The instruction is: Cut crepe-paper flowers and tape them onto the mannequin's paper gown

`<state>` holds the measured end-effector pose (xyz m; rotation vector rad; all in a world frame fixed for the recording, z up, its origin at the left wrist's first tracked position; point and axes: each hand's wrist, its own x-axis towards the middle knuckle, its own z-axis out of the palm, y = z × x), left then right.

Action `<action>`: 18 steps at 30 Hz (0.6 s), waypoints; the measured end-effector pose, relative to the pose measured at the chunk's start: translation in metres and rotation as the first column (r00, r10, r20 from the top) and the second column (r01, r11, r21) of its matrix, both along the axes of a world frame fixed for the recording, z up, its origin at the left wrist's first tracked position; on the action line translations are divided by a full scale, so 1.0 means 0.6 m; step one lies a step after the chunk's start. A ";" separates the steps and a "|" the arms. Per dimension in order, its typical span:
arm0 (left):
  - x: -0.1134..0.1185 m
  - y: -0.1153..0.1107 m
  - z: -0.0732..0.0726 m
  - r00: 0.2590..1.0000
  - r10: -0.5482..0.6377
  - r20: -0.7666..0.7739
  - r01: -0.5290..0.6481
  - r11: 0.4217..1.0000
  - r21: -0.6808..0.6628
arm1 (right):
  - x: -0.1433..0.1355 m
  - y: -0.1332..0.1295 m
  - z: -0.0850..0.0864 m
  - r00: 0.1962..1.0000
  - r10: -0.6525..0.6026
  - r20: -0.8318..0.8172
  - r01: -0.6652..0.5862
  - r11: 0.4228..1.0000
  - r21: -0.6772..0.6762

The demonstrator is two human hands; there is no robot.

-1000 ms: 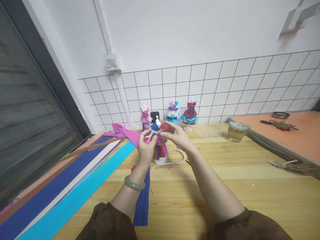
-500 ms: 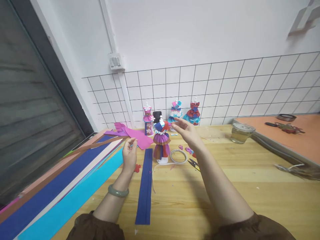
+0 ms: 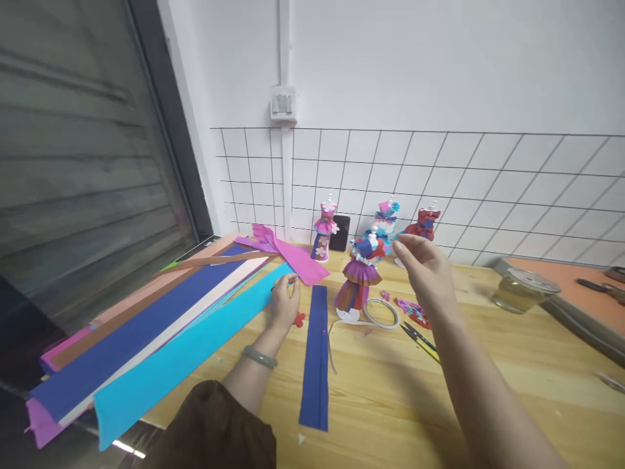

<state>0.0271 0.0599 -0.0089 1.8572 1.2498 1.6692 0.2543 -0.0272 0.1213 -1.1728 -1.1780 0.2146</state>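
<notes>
Thumb and fingertips bunched close, our left hand [image 3: 286, 305] is to the left of the purple-skirted dress form [image 3: 361, 273], over the end of a turquoise strip [image 3: 195, 345], and whether it pinches anything we can't tell. Across on the form's right, our right hand [image 3: 433, 273] is in at bodice height, thumb and forefinger nearly meeting; touching it or not, holding something or not, we can't call it. The form stands upright on the wooden table [image 3: 375, 404]. Left of it we've got a red flower [image 3: 299, 319], a dark blue strip [image 3: 315, 358] and magenta paper [image 3: 303, 262]. Right of its base: tape roll [image 3: 383, 326], scissors [image 3: 432, 352], bright scraps [image 3: 413, 311]. Behind it, what a line-up: pink form [image 3: 325, 225], dark phone [image 3: 343, 234], blue-and-white form [image 3: 387, 221], and red form [image 3: 428, 225], partly covered by our right hand. Well to its right sits a cup [image 3: 522, 290].
</notes>
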 end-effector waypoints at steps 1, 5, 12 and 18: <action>-0.001 0.000 0.000 1.000 0.005 -0.010 -0.005 1.000 0.011 | -0.002 0.001 0.005 0.998 -0.037 0.051 0.037 0.999 -0.005; -0.002 -0.003 0.001 1.000 0.004 0.015 -0.004 0.999 0.036 | -0.011 0.009 0.044 0.899 -0.207 0.386 0.224 0.975 0.003; 0.000 -0.004 -0.002 0.992 -0.043 0.117 0.045 0.999 -0.013 | -0.026 0.031 0.100 0.660 -0.146 0.737 0.346 0.930 -0.125; 0.000 0.000 -0.003 0.979 -0.058 0.193 0.070 0.996 -0.055 | -0.022 0.042 0.108 0.602 -0.098 0.792 0.355 0.922 -0.156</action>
